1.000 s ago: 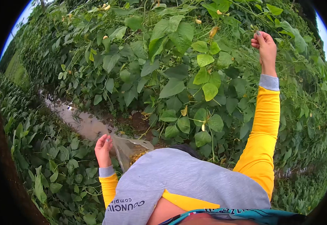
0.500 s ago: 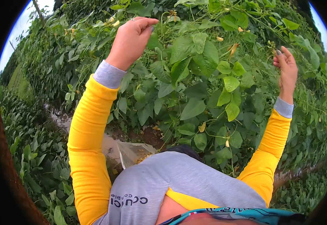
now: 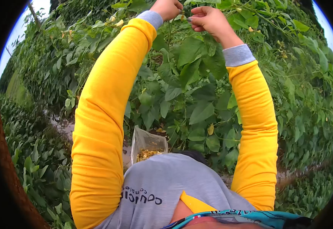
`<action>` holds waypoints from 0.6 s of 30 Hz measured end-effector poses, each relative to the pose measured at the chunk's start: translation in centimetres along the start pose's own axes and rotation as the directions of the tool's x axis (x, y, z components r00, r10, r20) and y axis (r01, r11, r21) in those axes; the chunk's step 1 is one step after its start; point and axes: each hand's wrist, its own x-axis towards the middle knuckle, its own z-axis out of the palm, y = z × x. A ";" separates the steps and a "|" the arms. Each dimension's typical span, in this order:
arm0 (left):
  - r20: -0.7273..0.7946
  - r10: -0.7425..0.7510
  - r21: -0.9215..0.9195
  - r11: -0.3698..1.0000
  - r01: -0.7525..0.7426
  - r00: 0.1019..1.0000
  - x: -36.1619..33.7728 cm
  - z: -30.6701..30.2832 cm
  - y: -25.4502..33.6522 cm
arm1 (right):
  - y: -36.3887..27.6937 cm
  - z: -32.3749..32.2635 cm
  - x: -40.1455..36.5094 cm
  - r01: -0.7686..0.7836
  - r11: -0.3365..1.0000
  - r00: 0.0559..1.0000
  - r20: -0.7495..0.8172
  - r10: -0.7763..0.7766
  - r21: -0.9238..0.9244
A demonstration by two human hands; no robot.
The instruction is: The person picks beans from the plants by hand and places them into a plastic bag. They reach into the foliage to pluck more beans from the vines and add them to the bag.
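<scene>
My left hand (image 3: 168,9) is at the top edge of the view, fingers closed and tips pressed together beside a small withered flower cluster (image 3: 183,16) on the vine. What those fingertips hold is too small to make out. Facing it from the other side is my right hand (image 3: 211,23), its fingers curved and its thumb a little apart from the forefinger, with nothing visible between them. Broad green leaves (image 3: 191,51) hang just below both hands. A pale yellow blossom (image 3: 119,23) shows left of my left hand.
Below the vines, against my shirt, stands a clear plastic bag (image 3: 141,139) with yellow blossoms (image 3: 147,154) inside. Dense climbing foliage (image 3: 307,103) fills the right side. Low leafy plants (image 3: 33,152) grow at left beside a wet strip of ground (image 3: 62,124).
My right hand has swung left from the far right vines to the flower cluster. My left hand has moved up and right towards the same cluster. More of the bag now shows.
</scene>
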 end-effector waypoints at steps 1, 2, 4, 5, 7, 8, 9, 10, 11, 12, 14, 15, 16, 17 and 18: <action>0.015 -0.048 -0.051 0.998 0.048 0.999 -0.2 0.0 0.0 | 0.5 1.1 0.9 -0.024 0.998 1.000 -0.014 0.024 0.061; -0.007 -0.017 -0.067 0.998 0.017 1.000 -0.4 -0.1 -0.2 | 0.9 2.3 1.5 -0.048 0.991 0.998 -0.024 0.051 0.122; -0.050 0.035 -0.096 0.995 -0.040 0.998 -0.8 -0.1 -0.7 | 1.6 3.4 2.0 -0.036 0.986 0.997 -0.055 0.045 0.166; -0.049 0.040 -0.139 0.989 -0.046 0.998 -1.0 -0.1 -0.9 | 1.8 3.8 2.2 0.002 0.989 0.997 -0.076 0.009 0.145; -0.048 0.046 -0.225 0.973 -0.055 0.998 -1.3 0.0 -1.4 | 2.8 4.3 3.0 0.055 0.985 0.994 -0.103 -0.038 0.166; -0.050 0.057 -0.283 0.957 -0.068 0.997 -1.4 -0.1 -1.4 | 3.8 4.1 3.6 0.071 0.976 0.993 -0.112 -0.049 0.207; -0.053 0.068 -0.341 0.937 -0.082 0.996 -1.6 -0.2 -1.4 | 4.7 4.0 4.2 0.088 0.965 0.991 -0.122 -0.060 0.248; -0.058 0.079 -0.398 0.912 -0.096 0.995 -1.9 -0.5 -1.1 | 4.2 4.1 3.9 0.079 0.956 0.992 -0.121 -0.046 0.281; -0.074 0.085 -0.359 0.927 -0.106 0.994 -2.2 -1.0 -0.9 | 3.7 4.3 3.5 0.053 0.961 0.993 -0.118 -0.022 0.272; -0.088 0.095 -0.319 0.940 -0.118 0.992 -2.5 -1.5 -0.7 | 3.3 4.4 3.0 0.027 0.965 0.993 -0.117 0.004 0.263; -0.120 0.122 -0.278 0.949 -0.151 0.985 -2.9 -2.3 -0.4 | 2.6 4.7 1.8 -0.019 0.977 0.993 -0.106 0.042 0.214; -0.138 0.138 -0.278 0.945 -0.172 0.981 -3.1 -2.7 -0.3 | 2.8 4.5 1.5 -0.039 0.984 0.994 -0.095 0.056 0.174; -0.156 0.152 -0.279 0.941 -0.191 0.976 -3.3 -3.0 -0.2 | 3.0 4.4 1.0 -0.060 0.989 0.994 -0.084 0.072 0.133; -0.132 0.137 -0.173 0.972 -0.159 0.982 -3.5 -3.1 0.1 | 3.1 4.4 0.6 -0.074 0.990 0.993 -0.084 0.085 0.122; -0.109 0.121 -0.064 0.990 -0.129 0.987 -3.7 -3.2 0.4 | 3.2 4.4 0.1 -0.087 0.990 0.992 -0.084 0.097 0.111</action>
